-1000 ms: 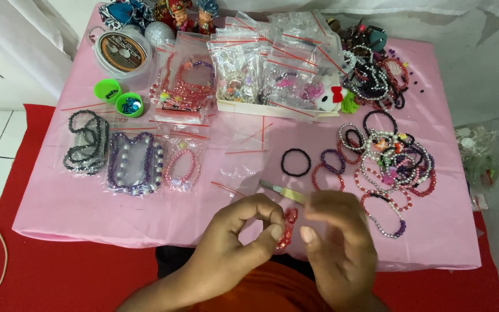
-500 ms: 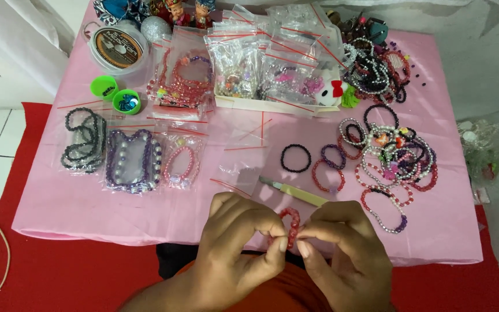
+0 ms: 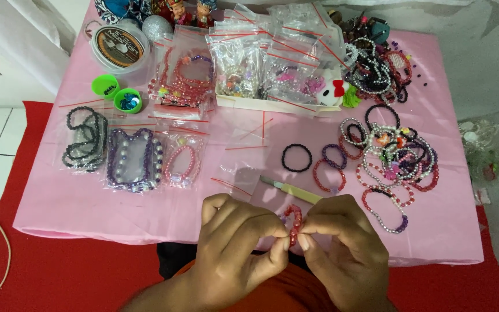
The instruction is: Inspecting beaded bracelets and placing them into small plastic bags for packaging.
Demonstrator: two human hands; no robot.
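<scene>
Hands meet at 6 o'clock of the counter (image 3: 59, 208), over its near edge. Left hand (image 3: 235, 242) and right hand (image 3: 342, 242) each pinch the same red bead bracelet (image 3: 293, 222) between thumb and forefinger; both grips clenched on it, fingertips nearly touching. Bracelet held upright, edge-on to the camera, apart from the pink cover below.

Just beyond the hands, toward 12 o'clock: yellow-green handled tool (image 3: 293, 189) lying flat, beside an empty clear bag (image 3: 239, 173). At 2 to 3 o'clock: loose pile of bead bracelets (image 3: 394, 156). A black bracelet (image 3: 296, 158) lies alone near centre. At 9 o'clock: bagged bracelets, dark, purple and pink (image 3: 134, 159). At 11 o'clock: cord spool (image 3: 116, 47) and two green caps (image 3: 116, 93). At 12 o'clock: white tray of bagged beads (image 3: 272, 75).

Handling judgement: bracelet looks light and limp, a strung loop, probably stretchy; beads hard, smooth, likely to roll under the fingertips. Cord is the weak point; a sharp pull could snap it and scatter beads. Best taken on the beads at two opposite points, pinched lightly.
</scene>
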